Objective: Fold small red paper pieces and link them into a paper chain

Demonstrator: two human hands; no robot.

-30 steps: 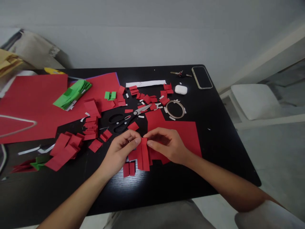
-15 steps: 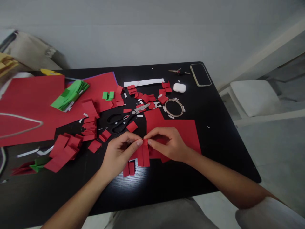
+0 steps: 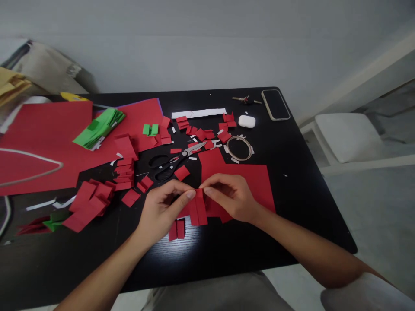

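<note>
Between my hands is a folded strip of red paper (image 3: pixel 198 211), hanging down with creases along its length. My left hand (image 3: pixel 165 205) pinches its upper left edge between thumb and fingers. At its top right corner, my right hand (image 3: pixel 231 196) closes thumb and fingertips on the same strip. Beneath the hands lies a larger red paper sheet (image 3: pixel 254 181). A small folded red piece (image 3: pixel 177 230) rests below my left hand. Black-handled scissors (image 3: pixel 177 160) lie partly spread beyond my left hand, next to a red square (image 3: pixel 182 173).
A roll of tape (image 3: pixel 239 148) sits right of the scissors. Behind it are a white earbud case (image 3: pixel 247 121), keys (image 3: pixel 247 99) and a phone (image 3: pixel 275 105). Large red sheets (image 3: pixel 48 142), a green paper stack (image 3: pixel 99 128) and folded red pieces (image 3: pixel 89 198) cover the left side.
The strip's lower end has swung slightly right, and my right fingertips have shifted a little off its top corner. The whole view has moved slightly. Both hands keep their pinch.
</note>
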